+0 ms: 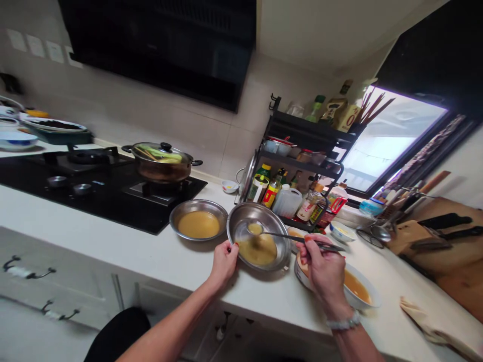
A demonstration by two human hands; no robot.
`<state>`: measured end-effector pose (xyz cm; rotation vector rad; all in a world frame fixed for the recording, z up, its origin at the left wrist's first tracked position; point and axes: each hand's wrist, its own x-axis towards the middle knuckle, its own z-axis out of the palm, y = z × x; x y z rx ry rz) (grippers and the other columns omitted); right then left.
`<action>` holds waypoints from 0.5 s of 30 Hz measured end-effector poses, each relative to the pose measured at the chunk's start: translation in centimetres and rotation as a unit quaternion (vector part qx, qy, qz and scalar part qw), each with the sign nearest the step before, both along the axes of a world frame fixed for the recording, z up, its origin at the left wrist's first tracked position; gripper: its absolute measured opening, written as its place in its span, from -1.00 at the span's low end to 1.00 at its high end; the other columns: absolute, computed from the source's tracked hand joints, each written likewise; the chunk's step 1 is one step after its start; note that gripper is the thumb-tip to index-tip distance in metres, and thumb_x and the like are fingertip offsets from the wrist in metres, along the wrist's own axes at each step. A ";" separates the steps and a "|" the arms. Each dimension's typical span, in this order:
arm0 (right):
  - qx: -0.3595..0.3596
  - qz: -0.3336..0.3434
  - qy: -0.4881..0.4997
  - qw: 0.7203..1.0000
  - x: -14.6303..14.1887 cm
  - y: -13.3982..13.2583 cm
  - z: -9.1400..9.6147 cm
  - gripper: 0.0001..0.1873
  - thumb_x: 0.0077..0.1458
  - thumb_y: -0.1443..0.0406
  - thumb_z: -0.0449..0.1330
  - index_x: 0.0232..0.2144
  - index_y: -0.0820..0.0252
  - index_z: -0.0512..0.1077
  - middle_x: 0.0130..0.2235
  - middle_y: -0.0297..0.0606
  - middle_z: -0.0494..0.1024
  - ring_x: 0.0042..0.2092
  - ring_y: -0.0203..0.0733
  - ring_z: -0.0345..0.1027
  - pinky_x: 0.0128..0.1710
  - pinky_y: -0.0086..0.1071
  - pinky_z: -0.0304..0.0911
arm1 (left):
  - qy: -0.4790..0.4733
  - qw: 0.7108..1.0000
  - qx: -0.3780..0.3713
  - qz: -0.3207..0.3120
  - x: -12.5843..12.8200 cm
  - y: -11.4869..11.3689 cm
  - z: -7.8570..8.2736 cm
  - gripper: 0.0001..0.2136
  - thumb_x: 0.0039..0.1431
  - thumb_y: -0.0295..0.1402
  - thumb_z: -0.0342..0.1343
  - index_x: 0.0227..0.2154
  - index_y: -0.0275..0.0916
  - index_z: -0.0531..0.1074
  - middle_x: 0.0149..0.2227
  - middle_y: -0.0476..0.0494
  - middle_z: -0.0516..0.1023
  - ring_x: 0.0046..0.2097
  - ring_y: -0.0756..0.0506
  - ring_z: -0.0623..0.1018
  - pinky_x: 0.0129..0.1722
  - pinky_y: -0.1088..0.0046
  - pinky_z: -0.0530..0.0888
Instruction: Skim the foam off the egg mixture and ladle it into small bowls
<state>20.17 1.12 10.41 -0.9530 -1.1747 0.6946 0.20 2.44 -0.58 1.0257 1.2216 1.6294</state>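
My left hand (225,262) grips the near-left rim of a round metal pan (234,221), which is tilted toward me with yellowish liquid (260,251) pooled at its lower side. A ladle (277,234) is held by its dark handle in my right hand (324,266), and its small bowl, with some liquid in it, is over the inside of the pan. Left of it, a second metal pan (175,221) rests flat with similar liquid. Under and beside my right hand sits a white bowl (372,296) of orange-brown liquid, partly hidden along with another bowl (301,271).
A lidded pot (162,168) stands on the black stove (113,196) to the left. Behind the pans is a black rack (302,128) with several bottles. A knife block (407,236) and a beige cloth (422,319) are at the right. The counter edge (264,309) runs nearest me.
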 end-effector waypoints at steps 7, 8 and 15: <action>0.021 0.062 0.010 0.998 -6.2 1.8 2.3 -0.72 -0.07 0.17 0.31 -0.36 0.19 0.37 -0.65 -0.41 0.42 -0.56 -0.25 0.38 -0.69 -0.53 0.20 | 0.008 1.000 0.006 0.007 0.0 0.0 0.0 -0.76 0.01 -0.18 0.01 -0.62 -0.23 0.28 -0.68 0.12 0.17 -0.64 0.07 0.16 -0.65 0.55 0.11; 0.023 0.071 0.000 0.997 -7.2 2.1 2.3 -0.73 -0.06 0.16 0.29 -0.36 0.19 0.37 -0.65 -0.41 0.42 -0.55 -0.23 0.40 -0.69 -0.53 0.20 | 0.007 1.000 0.006 0.006 0.0 0.1 0.0 -0.76 0.00 -0.18 0.01 -0.62 -0.22 0.28 -0.68 0.12 0.16 -0.63 0.07 0.15 -0.64 0.55 0.10; 0.067 0.123 -0.169 0.976 -11.8 2.0 0.3 -0.82 0.12 0.18 0.14 -0.32 0.18 0.40 -0.57 -0.34 0.46 -0.53 -0.24 0.41 -0.62 -0.48 0.30 | 0.004 1.000 0.009 0.010 0.1 0.4 -0.5 -0.78 -0.01 -0.21 0.03 -0.62 -0.22 0.28 -0.68 0.12 0.17 -0.61 0.06 0.15 -0.62 0.55 0.10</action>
